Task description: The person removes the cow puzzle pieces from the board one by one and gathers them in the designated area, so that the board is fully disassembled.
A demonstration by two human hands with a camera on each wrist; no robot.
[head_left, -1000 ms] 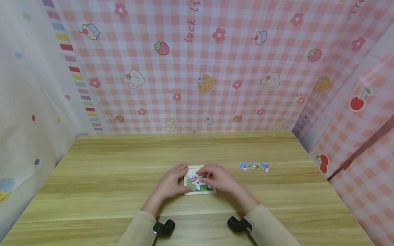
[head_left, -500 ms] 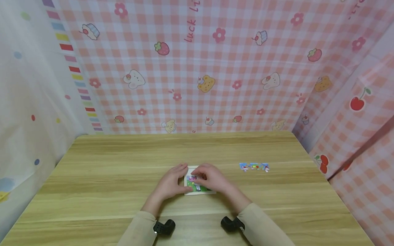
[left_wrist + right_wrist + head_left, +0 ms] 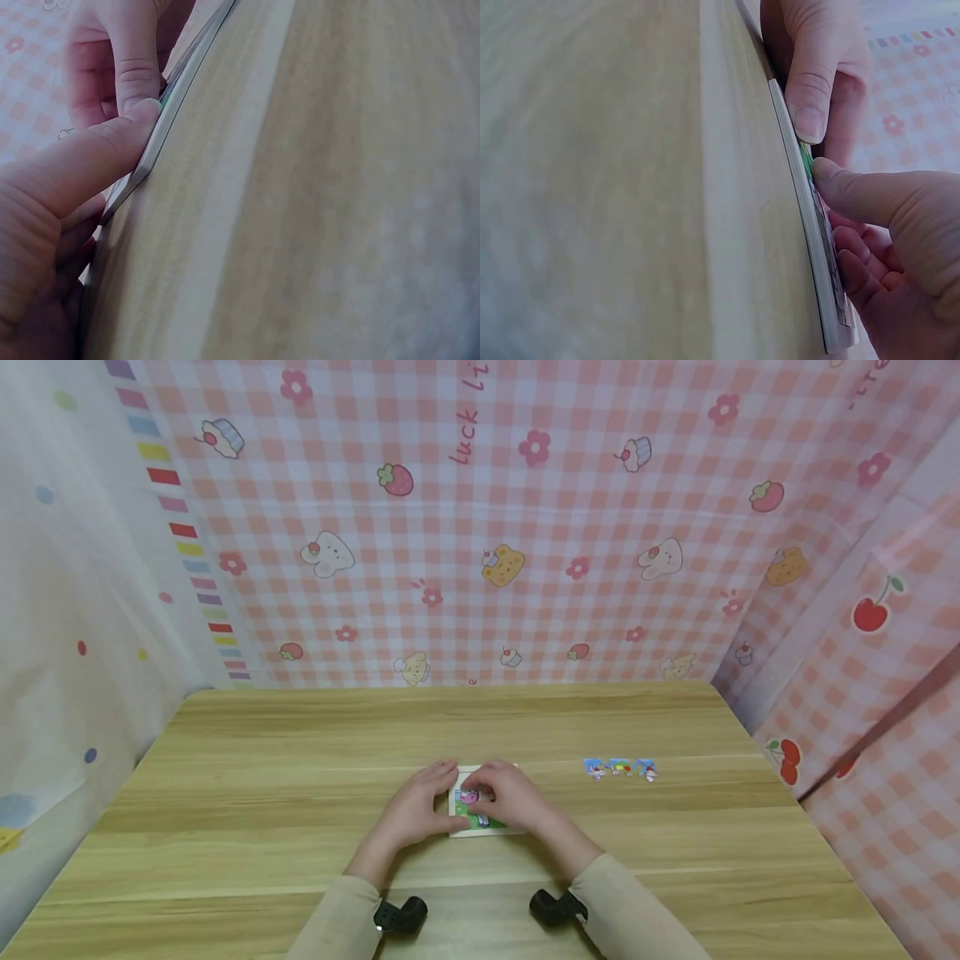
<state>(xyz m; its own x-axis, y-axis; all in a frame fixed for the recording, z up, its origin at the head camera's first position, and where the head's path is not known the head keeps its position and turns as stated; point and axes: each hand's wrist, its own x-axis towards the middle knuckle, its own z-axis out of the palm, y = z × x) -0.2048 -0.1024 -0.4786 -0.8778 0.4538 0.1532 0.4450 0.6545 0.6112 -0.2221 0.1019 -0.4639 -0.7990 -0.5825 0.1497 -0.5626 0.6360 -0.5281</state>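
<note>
A small picture puzzle in a pale frame [image 3: 487, 832] lies on the table, with a cow on green grass. My left hand [image 3: 416, 803] grips its left side, thumb at the near corner and fingers at the far corner. The left thumb [image 3: 109, 154] lies on the frame's edge in the left wrist view. My right hand [image 3: 513, 797] bends over the puzzle and covers its right part. Its thumb and curled fingers span a puzzle piece [image 3: 469, 797] with the cow's pink muzzle; in the right wrist view the right thumb [image 3: 859, 191] touches the green part.
Three loose blue puzzle pieces [image 3: 620, 768] lie in a row at the right, beyond the hands. The wooden table [image 3: 300, 727] ends at a pink checked cloth [image 3: 450, 610]. A black wrist camera [image 3: 401, 915] sits on each forearm.
My right hand has shifted left across the puzzle and now hides more of the cow. The left hand has stayed at the frame's left side, and the three loose pieces have not moved.
</note>
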